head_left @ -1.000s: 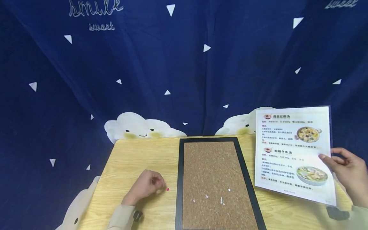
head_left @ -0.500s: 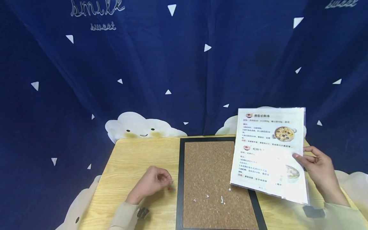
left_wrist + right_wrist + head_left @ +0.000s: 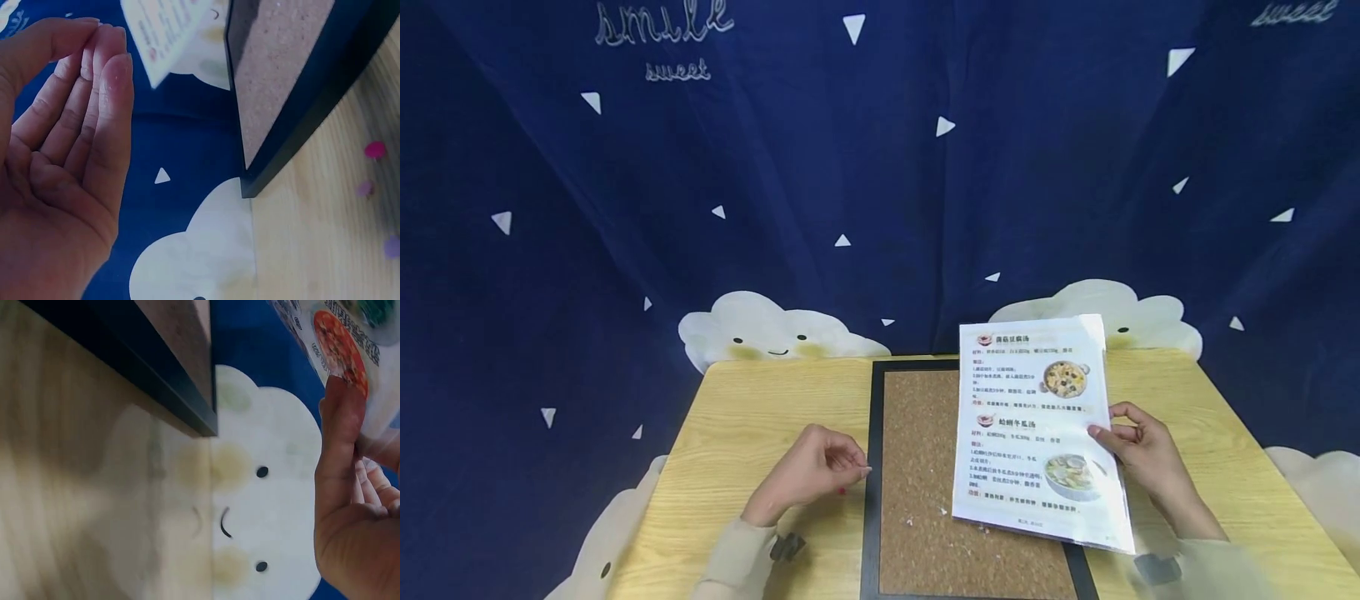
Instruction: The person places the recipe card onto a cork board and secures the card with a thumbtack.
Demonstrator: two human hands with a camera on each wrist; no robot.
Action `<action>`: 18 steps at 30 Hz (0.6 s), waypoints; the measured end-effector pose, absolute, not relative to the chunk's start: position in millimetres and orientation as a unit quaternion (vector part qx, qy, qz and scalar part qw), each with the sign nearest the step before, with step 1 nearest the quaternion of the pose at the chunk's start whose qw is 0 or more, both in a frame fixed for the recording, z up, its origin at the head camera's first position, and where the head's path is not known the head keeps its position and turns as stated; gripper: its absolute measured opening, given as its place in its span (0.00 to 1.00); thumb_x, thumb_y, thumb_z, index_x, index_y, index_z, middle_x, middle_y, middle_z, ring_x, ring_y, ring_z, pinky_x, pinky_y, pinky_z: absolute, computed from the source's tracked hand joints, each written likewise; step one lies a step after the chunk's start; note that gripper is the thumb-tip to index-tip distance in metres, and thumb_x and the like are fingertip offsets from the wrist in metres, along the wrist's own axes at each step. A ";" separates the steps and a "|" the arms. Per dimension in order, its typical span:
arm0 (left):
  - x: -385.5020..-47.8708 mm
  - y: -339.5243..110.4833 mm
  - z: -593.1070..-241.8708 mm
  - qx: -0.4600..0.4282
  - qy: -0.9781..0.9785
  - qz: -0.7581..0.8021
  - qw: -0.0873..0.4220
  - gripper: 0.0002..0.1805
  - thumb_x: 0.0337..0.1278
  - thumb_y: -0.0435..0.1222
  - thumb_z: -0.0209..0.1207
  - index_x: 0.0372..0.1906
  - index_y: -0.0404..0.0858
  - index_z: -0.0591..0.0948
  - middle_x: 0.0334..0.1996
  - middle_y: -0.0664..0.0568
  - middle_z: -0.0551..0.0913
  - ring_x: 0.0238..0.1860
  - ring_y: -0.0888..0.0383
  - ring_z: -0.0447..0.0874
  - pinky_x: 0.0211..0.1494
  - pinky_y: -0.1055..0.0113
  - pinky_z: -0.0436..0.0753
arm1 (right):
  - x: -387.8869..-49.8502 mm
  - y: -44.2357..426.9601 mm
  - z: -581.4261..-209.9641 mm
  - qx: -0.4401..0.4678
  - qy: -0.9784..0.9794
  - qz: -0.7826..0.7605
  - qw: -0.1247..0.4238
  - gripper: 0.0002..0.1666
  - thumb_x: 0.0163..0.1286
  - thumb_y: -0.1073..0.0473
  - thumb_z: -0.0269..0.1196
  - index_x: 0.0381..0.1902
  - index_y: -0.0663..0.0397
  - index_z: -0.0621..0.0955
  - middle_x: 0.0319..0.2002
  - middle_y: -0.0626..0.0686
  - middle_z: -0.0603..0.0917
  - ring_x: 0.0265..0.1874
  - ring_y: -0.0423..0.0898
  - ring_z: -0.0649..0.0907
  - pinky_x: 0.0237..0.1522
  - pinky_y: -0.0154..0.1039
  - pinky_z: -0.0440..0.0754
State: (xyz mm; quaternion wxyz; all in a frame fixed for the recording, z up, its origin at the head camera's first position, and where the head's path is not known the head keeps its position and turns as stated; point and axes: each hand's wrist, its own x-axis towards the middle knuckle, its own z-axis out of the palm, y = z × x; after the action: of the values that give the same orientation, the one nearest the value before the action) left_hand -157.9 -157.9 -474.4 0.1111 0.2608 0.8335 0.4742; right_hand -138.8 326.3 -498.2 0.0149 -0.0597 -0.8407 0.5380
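My right hand (image 3: 1150, 462) pinches the right edge of a laminated recipe sheet (image 3: 1033, 433), printed with two dishes, tilted above the right part of a corkboard (image 3: 917, 450). A black frame (image 3: 872, 517) borders the corkboard. In the right wrist view, my thumb presses the sheet's colourful other side (image 3: 340, 350). My left hand (image 3: 816, 468) hovers beside the board's left edge, fingers loosely curved and the thumb near the fingertips. Nothing shows between them in the left wrist view. Under that hand lies a small pink pushpin (image 3: 375, 150), with purplish pushpins (image 3: 364, 188) nearby.
The board lies on a light wooden table (image 3: 760, 408). Small white scraps (image 3: 943, 511) stick to the cork. Behind the table hangs a dark blue curtain (image 3: 820, 183) with white clouds (image 3: 775, 325) and triangles.
The right hand has carried the recipe sheet leftward, from beside the board to over its right part. My left hand has shifted right, to the frame's left edge.
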 end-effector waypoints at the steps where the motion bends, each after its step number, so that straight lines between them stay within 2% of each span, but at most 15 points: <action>1: -158.3 -156.7 -474.5 0.262 0.832 0.476 0.115 0.04 0.59 0.34 0.71 0.30 0.45 0.89 0.28 0.56 0.91 0.23 0.64 0.85 0.30 0.67 0.87 | -139.0 323.0 -501.0 -0.057 -0.840 0.540 0.011 0.17 0.77 0.62 0.63 0.55 0.67 0.73 0.31 0.43 0.92 0.26 0.41 0.90 0.26 0.39 0.87; 4: -159.3 -152.4 -473.7 0.259 0.827 0.483 0.128 0.03 0.60 0.35 0.71 0.31 0.45 0.89 0.29 0.53 0.91 0.19 0.64 0.84 0.27 0.65 0.86 | -139.3 313.1 -508.7 -0.058 -0.833 0.550 -0.009 0.17 0.77 0.61 0.63 0.55 0.67 0.73 0.32 0.50 0.93 0.27 0.43 0.91 0.27 0.40 0.88; 7: -161.6 -148.1 -472.0 0.252 0.828 0.485 0.128 0.04 0.61 0.35 0.70 0.31 0.46 0.89 0.27 0.54 0.90 0.19 0.65 0.82 0.27 0.66 0.85 | -139.8 302.9 -514.5 -0.055 -0.829 0.556 -0.023 0.18 0.76 0.62 0.64 0.56 0.68 0.73 0.33 0.54 0.93 0.26 0.44 0.91 0.28 0.40 0.88; 12: -168.9 -142.9 -470.7 0.241 0.832 0.489 0.106 0.05 0.60 0.33 0.70 0.30 0.46 0.89 0.26 0.58 0.88 0.24 0.67 0.81 0.31 0.71 0.82 | -141.8 286.3 -524.0 -0.046 -0.820 0.568 -0.043 0.18 0.75 0.64 0.64 0.55 0.69 0.73 0.34 0.62 0.92 0.26 0.47 0.91 0.27 0.41 0.88; 18: -177.5 -138.1 -475.4 0.232 0.826 0.505 0.094 0.05 0.60 0.32 0.68 0.29 0.44 0.88 0.25 0.55 0.87 0.25 0.67 0.80 0.30 0.73 0.80 | -145.9 270.8 -533.8 -0.050 -0.820 0.566 -0.068 0.17 0.73 0.66 0.65 0.53 0.68 0.73 0.33 0.64 0.91 0.24 0.48 0.90 0.25 0.40 0.86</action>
State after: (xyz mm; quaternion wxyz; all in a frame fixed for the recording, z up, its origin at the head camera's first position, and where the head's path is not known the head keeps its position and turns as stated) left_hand -177.5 -138.1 -475.4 0.0939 0.2322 0.8257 0.5055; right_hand -145.9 270.8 -533.8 -0.0679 -0.0505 -0.8201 0.5660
